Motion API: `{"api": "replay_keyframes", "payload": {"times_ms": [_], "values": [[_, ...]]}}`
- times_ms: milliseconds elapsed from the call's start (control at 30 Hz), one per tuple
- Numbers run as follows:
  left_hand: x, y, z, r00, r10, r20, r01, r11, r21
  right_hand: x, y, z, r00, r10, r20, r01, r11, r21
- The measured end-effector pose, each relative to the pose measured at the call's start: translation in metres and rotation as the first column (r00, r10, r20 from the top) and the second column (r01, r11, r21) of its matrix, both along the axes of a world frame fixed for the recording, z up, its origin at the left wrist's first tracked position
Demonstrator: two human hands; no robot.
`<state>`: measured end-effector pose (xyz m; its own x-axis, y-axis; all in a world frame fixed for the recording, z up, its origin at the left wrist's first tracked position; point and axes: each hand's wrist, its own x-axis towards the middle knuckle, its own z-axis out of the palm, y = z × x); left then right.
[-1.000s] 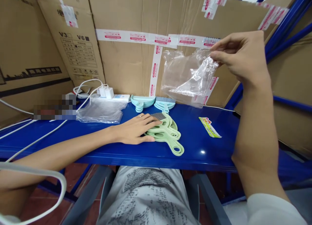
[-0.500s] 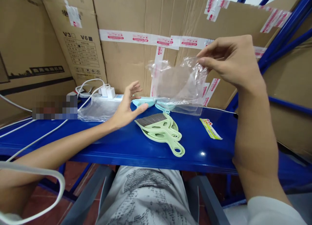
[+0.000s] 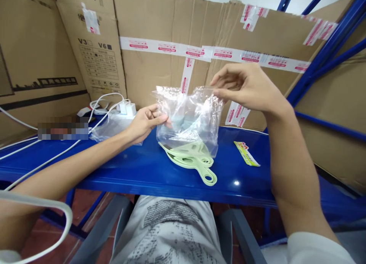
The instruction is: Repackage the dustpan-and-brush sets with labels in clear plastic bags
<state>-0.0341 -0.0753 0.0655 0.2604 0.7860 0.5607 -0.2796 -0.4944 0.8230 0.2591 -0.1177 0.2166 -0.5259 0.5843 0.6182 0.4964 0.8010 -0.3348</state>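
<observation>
A clear plastic bag point(image 3: 190, 121) hangs upright between my hands above the blue table point(image 3: 137, 168). My left hand point(image 3: 147, 123) pinches its left edge, and my right hand point(image 3: 237, 87) grips its upper right corner. Behind and below the bag lies a light green dustpan with a small brush point(image 3: 197, 163); the bag covers the bristles. Pale blue shapes show faintly through the plastic. To the right, a yellow-green and white printed card point(image 3: 246, 153) lies flat on the table.
More clear bags point(image 3: 107, 128) lie at the left, beside white chargers point(image 3: 127, 108) and cables. A taped cardboard wall point(image 3: 154, 69) stands behind the table. Blue metal bars point(image 3: 317, 69) rise at the right. A white loop point(image 3: 67, 218) hangs at the lower left.
My right hand has moved left and down with the bag, which now hangs in front of the green brush. My left hand has closed on the bag's left edge.
</observation>
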Motion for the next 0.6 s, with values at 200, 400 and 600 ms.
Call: {"api": "replay_keyframes", "payload": {"times_ms": [200, 400, 600], "values": [[-0.006, -0.011, 0.003, 0.959, -0.256, -0.125, 0.228, 0.953, -0.2, -0.007, 0.001, -0.002, 0.973, 0.168, -0.159, -0.198, 0.96, -0.197], [-0.005, -0.021, -0.002, 0.816, -0.465, -0.343, 0.382, 0.88, -0.283, -0.049, -0.002, -0.033, 0.971, 0.211, 0.115, -0.143, 0.892, -0.428], [-0.004, -0.018, -0.002, 0.83, -0.389, -0.399, 0.309, 0.917, -0.252, -0.052, 0.0, -0.04, 0.941, 0.144, 0.306, -0.004, 0.909, -0.416]]}}
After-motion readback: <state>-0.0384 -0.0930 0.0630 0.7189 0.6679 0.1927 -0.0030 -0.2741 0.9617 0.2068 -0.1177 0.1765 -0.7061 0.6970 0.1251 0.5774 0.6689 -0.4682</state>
